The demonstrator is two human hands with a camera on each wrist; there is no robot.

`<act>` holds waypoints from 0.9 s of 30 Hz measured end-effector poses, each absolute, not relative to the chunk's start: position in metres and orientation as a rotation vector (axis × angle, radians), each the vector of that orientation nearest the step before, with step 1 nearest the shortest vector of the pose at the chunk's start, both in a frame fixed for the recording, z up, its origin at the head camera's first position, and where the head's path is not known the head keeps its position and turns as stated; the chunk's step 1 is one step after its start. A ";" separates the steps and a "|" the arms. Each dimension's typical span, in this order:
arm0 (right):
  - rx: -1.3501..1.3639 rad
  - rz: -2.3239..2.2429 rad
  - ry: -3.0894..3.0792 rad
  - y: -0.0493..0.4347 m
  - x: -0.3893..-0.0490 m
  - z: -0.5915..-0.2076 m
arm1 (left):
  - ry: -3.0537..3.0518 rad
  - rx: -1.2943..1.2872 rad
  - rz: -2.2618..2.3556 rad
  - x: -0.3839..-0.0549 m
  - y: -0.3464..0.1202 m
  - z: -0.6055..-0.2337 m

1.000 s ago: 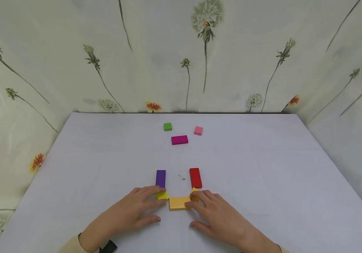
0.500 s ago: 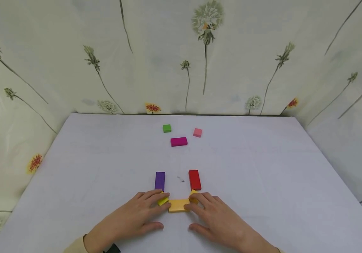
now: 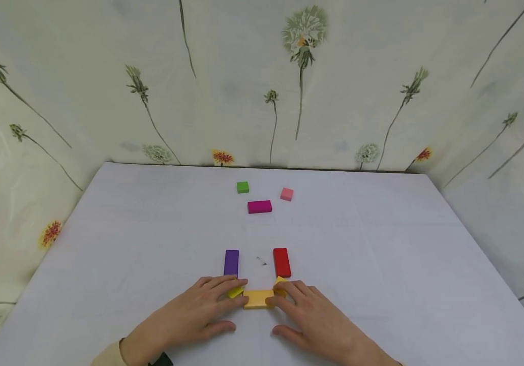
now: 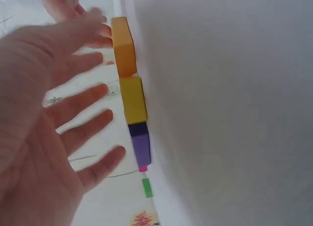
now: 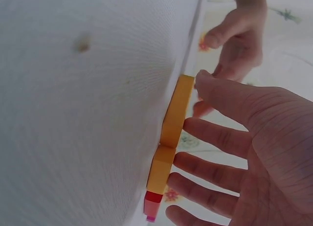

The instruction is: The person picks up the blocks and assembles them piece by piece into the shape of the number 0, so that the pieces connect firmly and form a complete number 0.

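In the head view, a light orange block (image 3: 258,300) lies flat between my two hands. A yellow block (image 3: 236,293) sits at its left end, partly hidden under the fingers of my left hand (image 3: 190,312). The left index fingertip is at the orange block's left end. My right hand (image 3: 312,317) has its fingertips on the orange block's right end and over a second yellow-orange block (image 3: 280,280), mostly covered. Beyond these stand a purple block (image 3: 231,262) on the left and a red block (image 3: 282,262) on the right. Both thumbs are held apart from the blocks.
Farther back on the white-covered table (image 3: 380,239) lie a magenta block (image 3: 259,207), a small green block (image 3: 242,187) and a small pink block (image 3: 286,194). A small dark mark (image 3: 262,261) shows between the purple and red blocks. A dandelion-print sheet (image 3: 229,112) hangs behind the table.
My left hand has shifted slightly right, its fingers reaching further over the yellow block to the orange block's left end. The yellow block looks more slanted. The right hand has barely moved.
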State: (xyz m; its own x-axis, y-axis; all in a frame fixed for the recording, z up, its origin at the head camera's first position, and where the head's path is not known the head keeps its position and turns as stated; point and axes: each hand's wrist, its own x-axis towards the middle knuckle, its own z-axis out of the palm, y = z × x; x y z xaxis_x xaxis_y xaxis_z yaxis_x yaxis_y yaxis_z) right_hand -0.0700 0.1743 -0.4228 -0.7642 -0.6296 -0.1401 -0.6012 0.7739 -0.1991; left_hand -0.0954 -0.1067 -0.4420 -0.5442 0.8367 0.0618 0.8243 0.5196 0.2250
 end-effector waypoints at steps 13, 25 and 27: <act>-0.985 -0.188 2.780 0.173 -0.071 -0.424 | 2.686 1.510 0.353 -0.090 -0.106 -0.436; -0.996 -0.211 2.782 0.174 -0.071 -0.424 | 2.696 1.527 0.351 -0.091 -0.107 -0.439; -0.980 -0.224 2.771 0.175 -0.072 -0.425 | 2.697 1.529 0.348 -0.091 -0.107 -0.439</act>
